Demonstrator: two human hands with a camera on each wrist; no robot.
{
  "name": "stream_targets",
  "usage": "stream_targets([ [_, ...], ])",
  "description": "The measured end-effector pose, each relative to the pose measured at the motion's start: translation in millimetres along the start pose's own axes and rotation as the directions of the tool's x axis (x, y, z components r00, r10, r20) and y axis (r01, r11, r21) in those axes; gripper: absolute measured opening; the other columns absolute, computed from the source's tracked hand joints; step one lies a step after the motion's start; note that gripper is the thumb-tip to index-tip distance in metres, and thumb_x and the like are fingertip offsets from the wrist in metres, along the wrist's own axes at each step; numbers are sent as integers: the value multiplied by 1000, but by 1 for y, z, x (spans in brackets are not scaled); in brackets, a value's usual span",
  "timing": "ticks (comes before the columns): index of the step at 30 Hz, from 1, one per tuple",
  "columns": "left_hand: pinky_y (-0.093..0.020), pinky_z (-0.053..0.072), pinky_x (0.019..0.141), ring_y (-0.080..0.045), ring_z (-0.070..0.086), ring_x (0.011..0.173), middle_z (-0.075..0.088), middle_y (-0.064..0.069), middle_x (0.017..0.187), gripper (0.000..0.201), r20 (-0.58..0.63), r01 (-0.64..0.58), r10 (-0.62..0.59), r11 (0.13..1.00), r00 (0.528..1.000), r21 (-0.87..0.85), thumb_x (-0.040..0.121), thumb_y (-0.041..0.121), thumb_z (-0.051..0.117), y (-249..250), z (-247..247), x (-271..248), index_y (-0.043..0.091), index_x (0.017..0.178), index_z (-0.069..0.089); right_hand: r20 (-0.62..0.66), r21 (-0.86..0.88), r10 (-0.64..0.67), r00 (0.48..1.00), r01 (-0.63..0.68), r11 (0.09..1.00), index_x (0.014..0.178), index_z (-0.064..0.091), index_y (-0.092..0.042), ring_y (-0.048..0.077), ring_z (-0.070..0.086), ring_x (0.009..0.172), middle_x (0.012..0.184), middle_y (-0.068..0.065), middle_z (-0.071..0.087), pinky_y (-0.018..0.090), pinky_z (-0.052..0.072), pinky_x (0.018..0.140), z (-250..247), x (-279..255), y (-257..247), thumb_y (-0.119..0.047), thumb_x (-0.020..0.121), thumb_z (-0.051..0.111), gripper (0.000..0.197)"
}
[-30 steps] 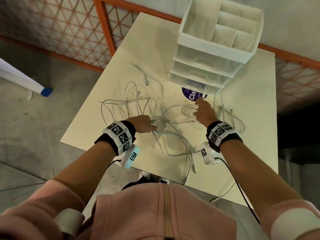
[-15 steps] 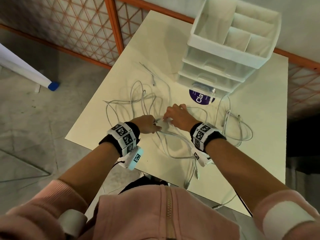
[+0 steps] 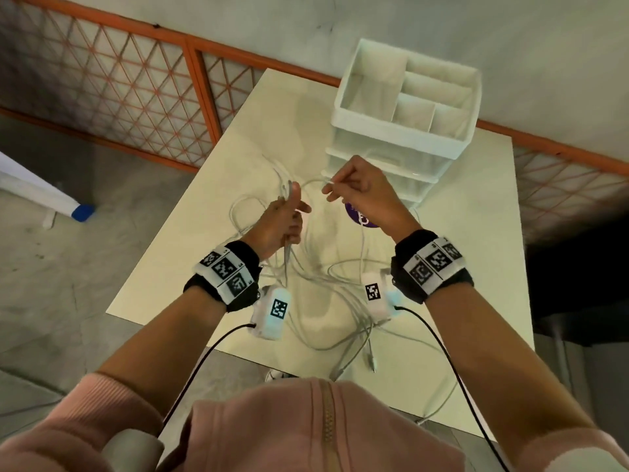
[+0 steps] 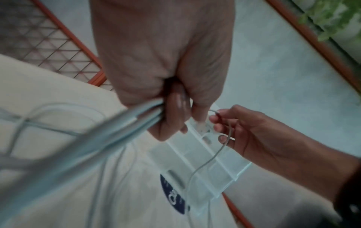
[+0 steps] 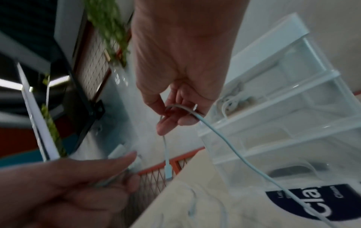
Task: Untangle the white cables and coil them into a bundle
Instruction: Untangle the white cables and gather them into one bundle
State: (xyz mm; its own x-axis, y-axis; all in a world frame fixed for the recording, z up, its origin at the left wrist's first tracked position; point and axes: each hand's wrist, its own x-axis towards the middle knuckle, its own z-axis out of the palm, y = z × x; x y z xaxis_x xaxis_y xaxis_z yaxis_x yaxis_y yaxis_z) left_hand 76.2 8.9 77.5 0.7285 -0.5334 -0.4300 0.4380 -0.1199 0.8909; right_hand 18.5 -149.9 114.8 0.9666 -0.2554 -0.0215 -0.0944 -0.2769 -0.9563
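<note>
Several tangled white cables (image 3: 326, 287) trail over the cream table (image 3: 476, 253). My left hand (image 3: 284, 221) is raised above the table, its fist closed round a bunch of cable strands (image 4: 125, 128) that hang down and to the left. My right hand (image 3: 357, 189) is level with it to the right and pinches a single thin white cable (image 5: 220, 135) near its end. That cable's connector (image 5: 168, 170) dangles below the fingers. A short cable arc (image 3: 311, 183) runs between the two hands.
A white drawer organiser (image 3: 405, 120) with open top compartments stands at the table's far side, just behind my right hand. A dark blue round sticker (image 3: 364, 218) lies in front of it. An orange lattice fence (image 3: 102, 80) borders the table. Cable ends (image 3: 369, 359) hang near the front edge.
Both hands have risen off the table with cables in them. The right hand, which reached toward the sticker and then met the left hand, now pinches a single cable.
</note>
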Motion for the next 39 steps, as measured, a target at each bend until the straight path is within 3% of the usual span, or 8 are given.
stream_targets([
  [3, -17, 28, 40, -6, 24, 40, 25, 10, 47, 49, 25, -42, 48, 981, 999, -187, 96, 54, 33, 13, 5, 3, 10, 82, 52, 206, 21, 8, 979, -12, 1000, 85, 56, -3, 10, 71, 79, 91, 19, 70, 15, 52, 72, -2, -16, -7, 5, 84, 64, 11],
  [7, -15, 30, 44, -3, 30, 40, 32, 14, 44, 32, 56, -189, 194, 978, 979, -90, 101, 28, 41, 16, 12, 3, 11, 77, 54, 391, -137, 82, 917, -31, 990, 80, 61, -10, 24, 71, 92, 90, 11, 73, 36, 55, 90, 1, -28, 8, 4, 79, 70, 17],
  [10, -18, 35, 54, -4, 36, 49, 39, 10, 57, 35, 103, -227, 234, 971, 967, -76, 102, 28, 35, 19, 20, -1, 15, 72, 48, 326, -152, 151, 933, -106, 983, 86, 51, -17, 33, 69, 85, 83, 3, 70, 47, 52, 89, 1, -33, 11, -2, 79, 73, 27],
  [15, -25, 46, 65, -11, 53, 63, 52, 3, 71, 36, 216, -259, 282, 957, 935, -127, 102, 36, 30, 32, 39, -17, 17, 74, 43, 295, -261, 212, 932, -135, 956, 126, 46, -16, 22, 63, 79, 103, 8, 63, 34, 54, 72, 11, -33, 6, -32, 71, 82, 68],
  [21, -21, 24, 43, -9, 21, 46, 26, 8, 54, 40, 260, -445, 441, 894, 859, -45, 103, 38, 23, 54, 46, -34, 20, 68, 31, 295, -334, 197, 935, -93, 938, 74, 63, -24, 12, 50, 71, 83, 14, 62, 27, 38, 70, 15, -30, 5, -35, 76, 76, 17],
  [29, -20, 21, 41, -9, 18, 42, 23, 9, 50, 42, 111, -514, 504, 850, 857, 113, 101, 34, 37, 59, 30, -45, 19, 62, 29, 65, -796, 116, 991, -19, 606, 98, 65, -20, 24, 41, 109, 100, 2, 35, 38, 42, 78, -20, -20, 17, -41, 78, 72, 29],
  [35, -20, 25, 48, -6, 24, 41, 29, 10, 36, 27, 196, -524, 498, 697, 845, 489, 74, 29, 80, 47, 25, -41, 16, 94, 66, 106, -721, -193, 976, 209, 661, 73, 66, -10, 24, 50, 89, 89, 7, 58, 35, 37, 77, -43, -20, -32, -22, 66, 81, 21],
  [39, -14, 28, 45, -6, 36, 38, 30, 7, 40, 29, 259, -524, 505, 504, 824, 686, 82, 31, 71, 57, 25, -43, 14, 63, 57, 123, -589, -155, 980, 198, 784, 60, 51, -17, 2, 42, 52, 57, -4, 50, 19, 34, 55, -45, -20, -53, -16, 72, 76, 28],
])
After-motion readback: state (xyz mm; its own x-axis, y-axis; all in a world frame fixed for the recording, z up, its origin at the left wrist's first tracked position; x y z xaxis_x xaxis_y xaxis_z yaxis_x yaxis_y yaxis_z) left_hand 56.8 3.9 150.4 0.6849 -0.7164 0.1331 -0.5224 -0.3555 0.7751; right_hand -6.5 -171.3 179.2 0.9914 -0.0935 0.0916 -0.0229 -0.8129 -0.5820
